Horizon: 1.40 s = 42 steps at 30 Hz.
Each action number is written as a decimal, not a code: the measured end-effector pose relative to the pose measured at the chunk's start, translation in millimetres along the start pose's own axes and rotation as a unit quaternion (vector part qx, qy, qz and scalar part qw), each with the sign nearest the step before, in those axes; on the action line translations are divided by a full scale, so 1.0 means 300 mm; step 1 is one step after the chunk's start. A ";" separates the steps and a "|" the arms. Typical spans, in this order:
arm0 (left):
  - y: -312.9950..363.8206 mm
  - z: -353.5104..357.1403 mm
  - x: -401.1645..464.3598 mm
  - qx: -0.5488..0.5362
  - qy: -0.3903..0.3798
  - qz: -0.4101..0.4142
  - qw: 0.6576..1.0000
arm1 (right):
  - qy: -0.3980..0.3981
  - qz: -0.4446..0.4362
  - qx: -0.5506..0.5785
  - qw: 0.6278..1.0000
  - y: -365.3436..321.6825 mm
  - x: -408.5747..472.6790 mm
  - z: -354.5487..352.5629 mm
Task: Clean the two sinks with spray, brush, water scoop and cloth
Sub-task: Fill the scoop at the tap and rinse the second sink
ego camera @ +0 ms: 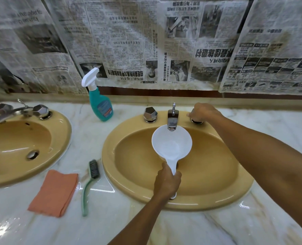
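**Scoop under the tap, rinse water not yet drawn**

The marble counter (164, 225) carries two mustard-coloured basins under a wall papered with newspaper (129, 41). The right sink (208, 174) sits in the middle of the counter, and the left sink (14, 147) runs off the counter's left edge. Both bowls look bare of foam or standing water, though glare makes it hard to tell whether either is wet, so I cannot say from this view whether spraying or scrubbing has taken place.

The person's right hand (202, 112) reaches to the back rim of the right sink and curls over the right tap knob (197, 121), which it mostly hides. The left hand (167, 181) grips the handle of the white water scoop (172, 144), holding its bowl directly below the chrome spout (172, 121). No stream shows and the scoop looks empty. My judgement is that filling the scoop is the step in hand, with rinsing and wiping still ahead.

The other tools lie idle on the counter between the sinks. The orange cloth (53, 192) is folded near the front edge, the green-handled brush (90, 184) lies just right of it, apart, and the teal spray bottle (100, 105) stands upright near the back edge.
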<state>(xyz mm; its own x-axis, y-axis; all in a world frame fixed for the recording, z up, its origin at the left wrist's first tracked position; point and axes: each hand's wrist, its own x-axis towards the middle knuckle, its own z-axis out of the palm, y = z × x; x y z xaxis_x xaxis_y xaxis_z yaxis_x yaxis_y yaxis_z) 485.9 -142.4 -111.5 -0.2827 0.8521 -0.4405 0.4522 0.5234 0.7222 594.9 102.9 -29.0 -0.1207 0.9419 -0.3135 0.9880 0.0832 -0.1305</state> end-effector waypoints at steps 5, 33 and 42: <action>-0.007 0.005 0.006 0.004 0.000 -0.006 1.000 | 0.064 0.010 0.006 0.998 -0.024 -0.010 0.024; -0.003 -0.004 0.008 -0.002 -0.009 -0.009 1.000 | 0.055 -0.024 0.037 0.998 0.016 0.090 0.051; -0.001 0.001 0.012 0.009 -0.011 -0.013 1.000 | 0.047 -0.080 -0.027 0.995 0.032 0.078 0.050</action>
<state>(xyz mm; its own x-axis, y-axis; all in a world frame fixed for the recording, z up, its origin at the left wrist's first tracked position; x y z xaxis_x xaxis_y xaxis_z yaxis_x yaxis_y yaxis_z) 485.0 -139.4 -113.4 -0.2762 0.8376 -0.4714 0.4606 0.5458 0.7000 600.0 120.8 -51.5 -0.2697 0.9411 -0.2040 0.9610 0.2495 -0.1197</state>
